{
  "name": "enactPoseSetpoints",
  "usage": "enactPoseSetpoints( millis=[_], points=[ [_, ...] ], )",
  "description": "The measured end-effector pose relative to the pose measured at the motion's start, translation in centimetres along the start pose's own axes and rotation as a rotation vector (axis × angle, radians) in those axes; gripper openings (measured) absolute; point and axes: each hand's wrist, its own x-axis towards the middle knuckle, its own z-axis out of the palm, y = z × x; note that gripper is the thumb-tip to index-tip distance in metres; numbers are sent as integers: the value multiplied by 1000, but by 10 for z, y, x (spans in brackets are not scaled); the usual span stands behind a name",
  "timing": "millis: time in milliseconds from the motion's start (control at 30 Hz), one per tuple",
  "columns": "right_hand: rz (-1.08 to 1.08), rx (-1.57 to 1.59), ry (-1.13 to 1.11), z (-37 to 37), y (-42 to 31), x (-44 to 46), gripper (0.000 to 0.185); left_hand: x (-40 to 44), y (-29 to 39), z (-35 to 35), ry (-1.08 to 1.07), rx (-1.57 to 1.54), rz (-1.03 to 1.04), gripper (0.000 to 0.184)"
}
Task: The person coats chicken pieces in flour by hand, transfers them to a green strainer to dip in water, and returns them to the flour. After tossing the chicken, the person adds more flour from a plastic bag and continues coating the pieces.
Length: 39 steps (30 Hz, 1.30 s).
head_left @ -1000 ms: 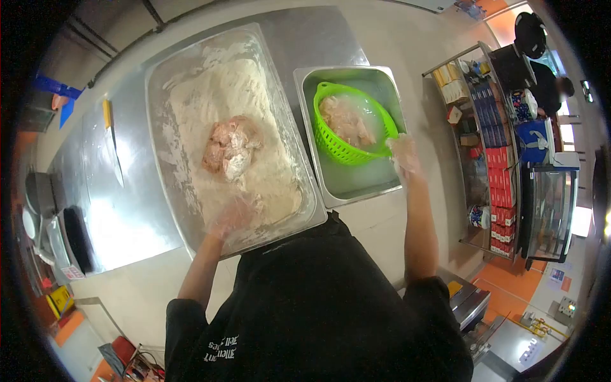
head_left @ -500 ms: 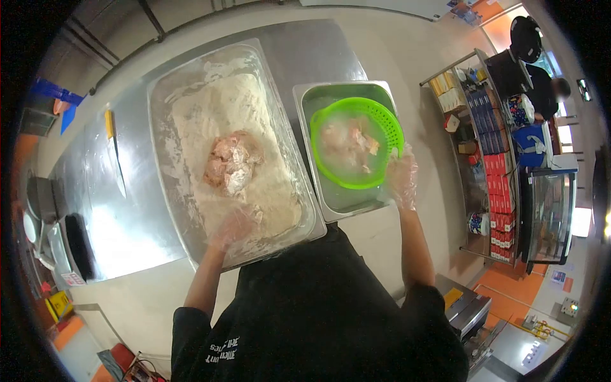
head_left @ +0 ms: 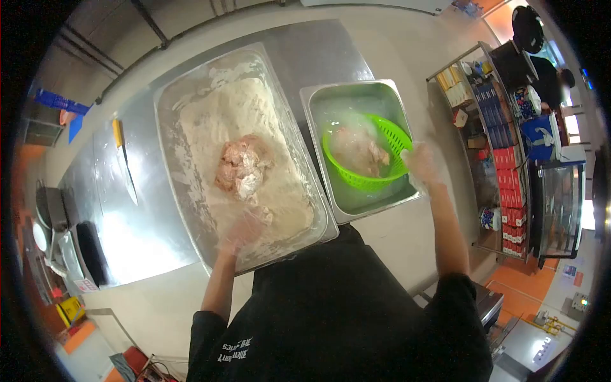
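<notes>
My right hand, in a clear glove, is closed on the rim of a green basket. The basket sits tilted in cloudy water inside a deep metal pan, with pale raw meat in it. My left hand, also gloved, is low over the flour in a large metal tray. Just beyond its fingers lies a heap of floured meat. The left fingers are blurred, and whether they hold anything does not show.
A knife with a yellow handle lies on the steel table at the left. Shelves with red boxes stand at the right. Another person is in the far upper right. Pans are at the far left.
The basket has tilted back and forth in the water, its meat shifting, while my right hand kept its rim. My left hand stays near the same part of the flour. The view has shifted slightly.
</notes>
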Motion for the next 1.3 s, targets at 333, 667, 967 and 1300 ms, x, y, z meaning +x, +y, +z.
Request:
enactPoseSetpoints(
  millis=[333, 667, 967, 1300],
  points=[
    [86, 79, -162, -15, -26, 32, 25, -2, -3, -17, 105, -312, 92, 34],
    [-21, 203, 463, 46, -25, -17, 25, -16, 4, -47, 193, 453, 225, 22],
    [-193, 96, 351, 39, -6, -17, 35, -3, -19, 14, 420, 495, 363, 22],
    [-394, -65, 442, 36, 12, 5, 22, 4, -23, 51, 393, 131, 169, 39]
  ],
)
